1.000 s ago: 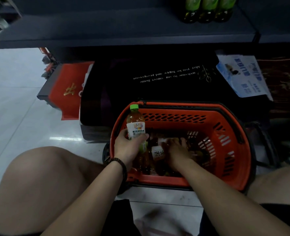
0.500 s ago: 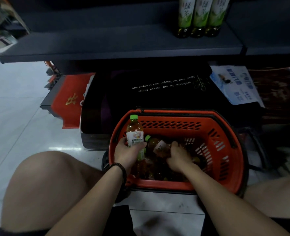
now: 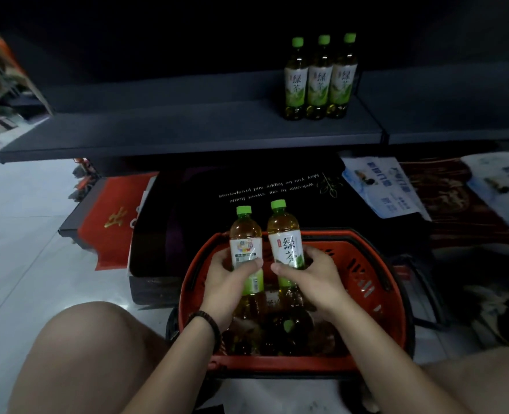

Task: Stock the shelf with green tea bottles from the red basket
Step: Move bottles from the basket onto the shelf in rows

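Two green tea bottles with green caps are held upright side by side above the red basket (image 3: 366, 276). My left hand (image 3: 227, 282) grips the left bottle (image 3: 245, 240) around its label. My right hand (image 3: 313, 276) grips the right bottle (image 3: 285, 237) the same way. Several more bottles (image 3: 277, 333) lie in the dim bottom of the basket. On the dark shelf (image 3: 187, 127) above, three green tea bottles (image 3: 319, 82) stand in a row near its right end.
A black doormat (image 3: 262, 189) and a red mat (image 3: 112, 222) lie under the shelf behind the basket. Printed leaflets (image 3: 381, 186) rest to the right. My bare knees flank the basket on the pale tiled floor (image 3: 23, 234).
My right hand took a bottle out of the basket and raised it upright. My left hand lifted its bottle higher. The view tilted up, showing more of the shelf.
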### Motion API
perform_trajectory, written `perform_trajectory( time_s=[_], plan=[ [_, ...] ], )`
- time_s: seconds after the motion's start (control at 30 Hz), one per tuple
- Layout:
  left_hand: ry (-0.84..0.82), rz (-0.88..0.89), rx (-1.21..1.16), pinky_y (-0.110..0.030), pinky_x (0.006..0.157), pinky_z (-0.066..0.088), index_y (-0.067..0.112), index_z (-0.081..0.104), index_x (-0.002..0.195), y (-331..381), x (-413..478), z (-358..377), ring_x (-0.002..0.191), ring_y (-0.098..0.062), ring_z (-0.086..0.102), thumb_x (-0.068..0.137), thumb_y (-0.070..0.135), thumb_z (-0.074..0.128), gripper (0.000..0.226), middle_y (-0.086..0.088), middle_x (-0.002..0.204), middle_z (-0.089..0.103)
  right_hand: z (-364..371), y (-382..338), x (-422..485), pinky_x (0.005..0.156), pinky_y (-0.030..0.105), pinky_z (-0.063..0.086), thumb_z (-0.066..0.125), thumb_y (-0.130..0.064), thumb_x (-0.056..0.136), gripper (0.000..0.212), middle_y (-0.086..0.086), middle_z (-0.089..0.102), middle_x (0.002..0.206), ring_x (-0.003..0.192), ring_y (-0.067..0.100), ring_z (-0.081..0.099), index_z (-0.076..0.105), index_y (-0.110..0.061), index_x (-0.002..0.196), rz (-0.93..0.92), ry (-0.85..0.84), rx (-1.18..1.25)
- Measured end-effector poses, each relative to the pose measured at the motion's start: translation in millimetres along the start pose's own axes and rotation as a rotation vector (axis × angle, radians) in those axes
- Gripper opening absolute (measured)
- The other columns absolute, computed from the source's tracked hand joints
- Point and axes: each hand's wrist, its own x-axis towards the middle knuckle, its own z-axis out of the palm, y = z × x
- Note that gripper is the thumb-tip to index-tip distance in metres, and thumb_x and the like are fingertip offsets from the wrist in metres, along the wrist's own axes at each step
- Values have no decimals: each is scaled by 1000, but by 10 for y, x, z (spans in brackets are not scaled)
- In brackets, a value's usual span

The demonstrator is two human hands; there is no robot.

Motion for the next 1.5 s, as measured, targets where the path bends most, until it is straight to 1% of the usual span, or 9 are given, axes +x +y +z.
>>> perform_trajectory(
  time_s=[0.17,0.3,0.43,0.6,0.73,0.9,1.13,1.33,1.5],
  plan=[
    [-123,-39,-222,-67,101,58,20,63,140,62,25,22,106,-42,78,84,43,82,63,-18,121,79,26,-85,-14,91,41,63,94,-37,75,45,-9,82,103,95,10,79,76,-28,115,-7,30,60],
    [-109,43,-109,-61,98,62,20,73,128,53,-14,61,105,-35,80,85,33,90,48,-11,114,83,56,-194,-12,91,38,62,95,-41,73,53,-5,82,105,99,14,79,75,-25,118,-20,-22,111],
    [-44,69,-208,-56,94,63,23,74,126,140,-14,14,103,-35,81,92,23,83,35,-11,112,84,30,-286,-5,96,42,61,90,-27,83,42,0,82,106,100,17,79,73,-19,120,2,-59,176],
    [-84,84,-249,-60,95,63,24,68,131,288,-17,-7,106,-36,80,90,36,81,45,-12,117,82,26,-315,28,102,53,57,88,-24,82,51,4,81,113,106,23,78,68,-20,129,10,-77,241],
    [-73,194,-128,-46,89,67,23,70,128,554,89,38,101,-22,82,86,20,89,46,-2,113,83,13,-460,134,100,47,59,88,-20,83,47,-2,81,112,104,16,78,70,-25,126,-61,-67,179],
    [-47,260,-75,-45,91,66,32,75,122,1034,527,140,102,-17,81,82,31,92,43,4,111,83,-32,-885,523,88,37,64,91,-16,81,46,-9,81,107,96,8,78,70,-32,118,-168,70,143],
    [40,436,22,-23,77,62,36,76,113,1550,1255,258,97,-3,78,84,28,92,34,15,104,82,-188,-1469,1365,86,39,65,94,-29,76,50,-11,81,101,92,4,77,70,-33,120,-293,187,-4],
    [165,563,28,-32,87,61,34,70,112,2128,2099,385,100,-4,73,83,32,92,36,14,106,76,-152,-1952,2196,77,20,55,92,-31,80,53,-14,74,106,93,0,68,63,-31,125,-399,325,-143],
    [206,657,88,-31,86,58,27,66,125,2533,2803,496,102,-4,70,86,32,90,46,14,112,74,-7,-2100,2931,90,26,55,91,-18,81,52,-12,73,109,100,5,68,67,-25,127,-476,383,-155]
  ],
)
